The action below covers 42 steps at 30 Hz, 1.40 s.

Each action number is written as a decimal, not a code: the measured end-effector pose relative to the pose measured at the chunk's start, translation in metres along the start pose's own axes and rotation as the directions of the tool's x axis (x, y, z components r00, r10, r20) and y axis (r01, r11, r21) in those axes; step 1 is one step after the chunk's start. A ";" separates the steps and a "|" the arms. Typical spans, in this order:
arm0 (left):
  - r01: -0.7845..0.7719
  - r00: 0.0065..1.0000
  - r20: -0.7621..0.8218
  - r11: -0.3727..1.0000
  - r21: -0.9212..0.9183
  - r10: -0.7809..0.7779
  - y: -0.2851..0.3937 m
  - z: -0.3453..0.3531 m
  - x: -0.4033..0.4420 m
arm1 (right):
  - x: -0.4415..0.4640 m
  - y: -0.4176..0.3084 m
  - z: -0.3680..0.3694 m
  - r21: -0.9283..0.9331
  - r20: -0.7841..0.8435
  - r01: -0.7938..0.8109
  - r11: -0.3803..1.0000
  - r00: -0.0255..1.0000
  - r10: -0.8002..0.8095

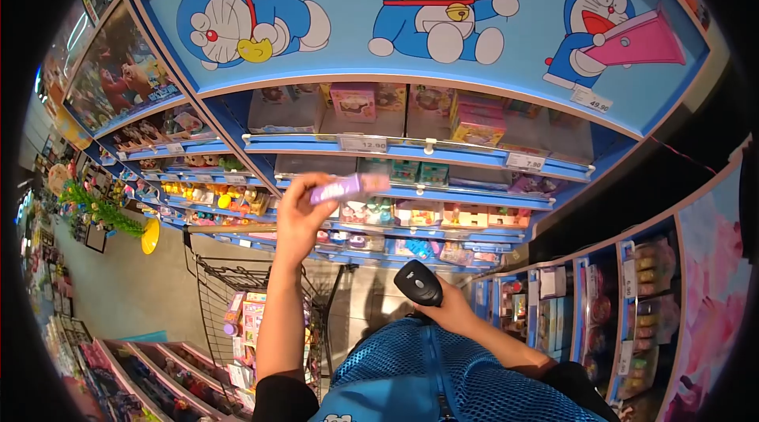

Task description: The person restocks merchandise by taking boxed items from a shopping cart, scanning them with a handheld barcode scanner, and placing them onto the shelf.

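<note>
My left hand (300,215) is raised before the shelves, its fingers closed round the end of a small purple box (340,188). The far end of that box is pinkish and blurred. Lower down, in front of my blue mesh vest (379,351), my right hand (453,307) grips a black barcode scanner (418,283). The scanner's head points up and away from me. Behind the purple box runs a blue shelf unit (300,141) with boxed goods in several rows.
A black wire cart (207,295) with boxed goods in it stands at my left. Price tags (363,143) line the shelf edges. More shelves (565,311) stand close on my right, and a low rack (158,378) is at lower left. A cartoon panel (332,19) tops the unit.
</note>
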<state>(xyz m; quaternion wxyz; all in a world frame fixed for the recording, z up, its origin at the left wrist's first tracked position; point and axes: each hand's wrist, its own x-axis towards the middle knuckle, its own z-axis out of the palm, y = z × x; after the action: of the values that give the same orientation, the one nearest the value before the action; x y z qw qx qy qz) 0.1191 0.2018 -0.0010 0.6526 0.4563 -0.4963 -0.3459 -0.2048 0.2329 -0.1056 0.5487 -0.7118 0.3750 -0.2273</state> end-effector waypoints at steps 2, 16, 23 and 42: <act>-0.014 1.000 0.013 0.999 0.029 0.014 0.004 0.016 0.026 | 0.001 0.003 -0.004 0.004 0.041 -0.015 1.000 0.999 0.015; 0.015 0.963 0.127 0.521 0.854 -0.237 -0.001 0.133 0.175 | -0.003 0.026 -0.034 -0.003 -0.003 -0.047 0.999 0.999 0.047; -0.343 0.939 0.249 0.619 0.707 0.236 -0.069 0.118 0.212 | -0.001 0.028 -0.045 0.000 -0.021 -0.037 0.999 0.999 0.037; -0.567 0.795 0.478 0.178 0.804 0.373 -0.073 0.132 0.183 | 0.018 0.036 -0.039 -0.023 0.033 -0.058 0.998 0.998 0.059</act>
<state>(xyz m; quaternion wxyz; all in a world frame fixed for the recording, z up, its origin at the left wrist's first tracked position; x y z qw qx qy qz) 0.0412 -0.0219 0.0027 0.3049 0.5320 -0.7699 0.1771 -0.2329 0.1903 -0.1302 0.5533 -0.7104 0.3889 -0.1951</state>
